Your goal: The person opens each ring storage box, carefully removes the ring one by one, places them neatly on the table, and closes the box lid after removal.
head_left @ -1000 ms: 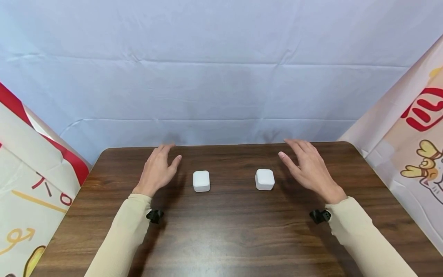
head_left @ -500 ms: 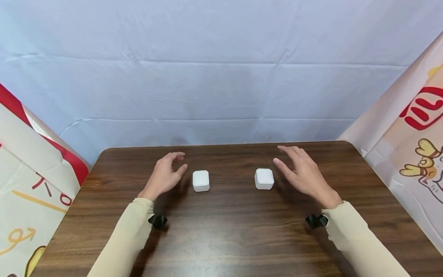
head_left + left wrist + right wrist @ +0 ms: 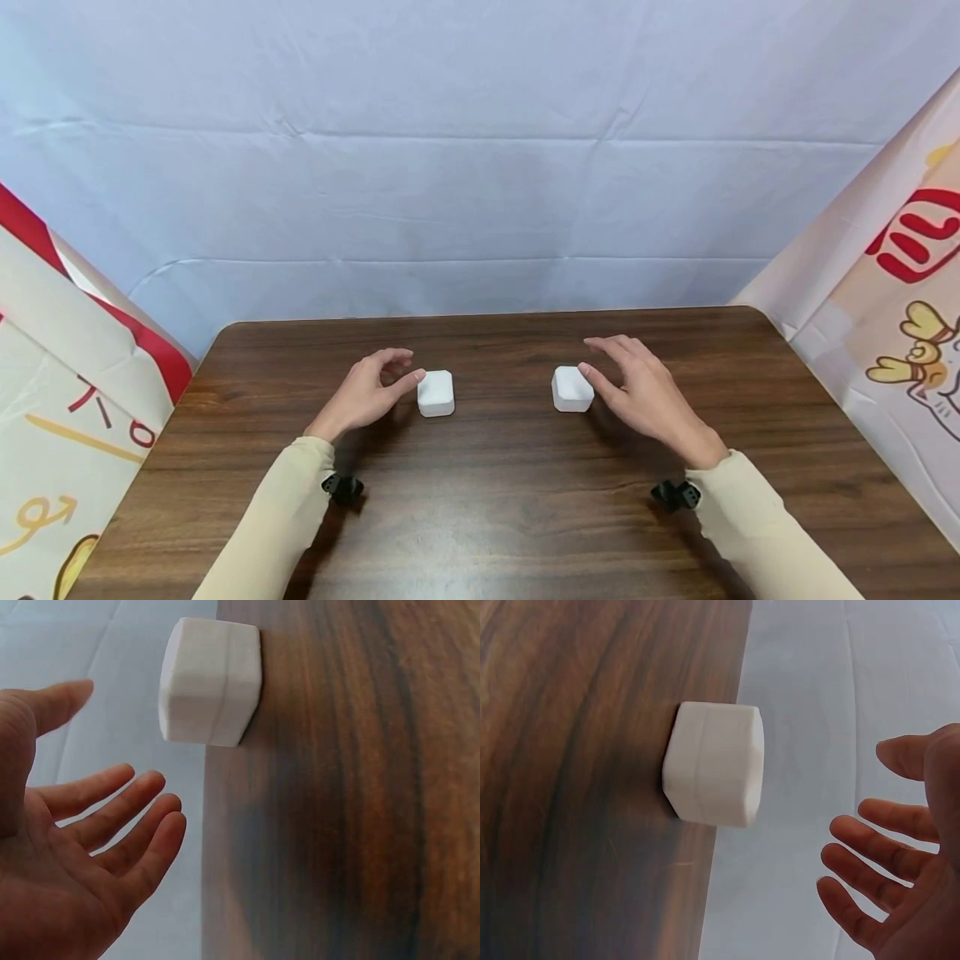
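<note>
Two small white boxes with cut corners stand apart on the brown wooden table [image 3: 487, 492]. My left hand [image 3: 367, 392] hovers just left of the left white box [image 3: 436, 393]; its thumb overlaps the box's edge in the head view. In the left wrist view a gap shows between the fingers and that box [image 3: 210, 682]. Beside the right white box [image 3: 572, 389] hangs my right hand [image 3: 637, 387], its thumb over the box's corner in the head view. The right wrist view shows this box [image 3: 714, 763] apart from the loosely bent fingers. Neither hand holds anything.
A pale cloth [image 3: 480, 192] hangs behind the table's far edge. Printed cloths hang at the left [image 3: 67, 400] and right [image 3: 900, 333] sides. A small black device [image 3: 342, 488] sits at the left wrist, and another black device [image 3: 677, 496] at the right.
Both hands have moved inward and nearer to me, from beyond the boxes to beside them. The left fingers have bent more. The boxes have stayed in place.
</note>
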`<state>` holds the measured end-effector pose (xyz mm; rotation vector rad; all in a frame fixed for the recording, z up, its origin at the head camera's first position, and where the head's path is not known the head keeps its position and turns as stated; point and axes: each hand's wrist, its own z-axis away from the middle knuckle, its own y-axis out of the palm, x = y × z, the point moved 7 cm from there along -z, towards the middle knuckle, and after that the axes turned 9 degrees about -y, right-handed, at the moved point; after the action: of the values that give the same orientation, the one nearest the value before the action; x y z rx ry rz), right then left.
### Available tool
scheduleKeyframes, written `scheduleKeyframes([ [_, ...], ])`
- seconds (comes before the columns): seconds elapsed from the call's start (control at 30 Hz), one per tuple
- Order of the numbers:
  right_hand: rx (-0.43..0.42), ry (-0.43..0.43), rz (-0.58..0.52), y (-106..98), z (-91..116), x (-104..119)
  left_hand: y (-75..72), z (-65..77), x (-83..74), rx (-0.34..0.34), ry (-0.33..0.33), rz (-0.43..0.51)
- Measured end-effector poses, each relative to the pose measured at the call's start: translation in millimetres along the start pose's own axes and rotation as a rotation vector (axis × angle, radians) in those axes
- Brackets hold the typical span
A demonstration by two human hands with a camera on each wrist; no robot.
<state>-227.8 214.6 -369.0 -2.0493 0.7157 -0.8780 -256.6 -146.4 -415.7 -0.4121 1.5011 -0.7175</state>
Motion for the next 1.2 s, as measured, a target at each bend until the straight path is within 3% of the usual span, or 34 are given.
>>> scheduleKeyframes([
  [0.57,0.048,-0.016,-0.068,26,1,17,20.8,1.8,9.4,0.074,0.001,-0.046],
  [0.9,0.075,-0.024,-0.111,38,-1,29,28.0,-1.4,14.0,0.078,0.012,-0.087],
  [1.2,0.079,-0.065,-0.177,51,-6,44,30.3,-6.7,16.7,0.079,-0.008,-0.055],
])
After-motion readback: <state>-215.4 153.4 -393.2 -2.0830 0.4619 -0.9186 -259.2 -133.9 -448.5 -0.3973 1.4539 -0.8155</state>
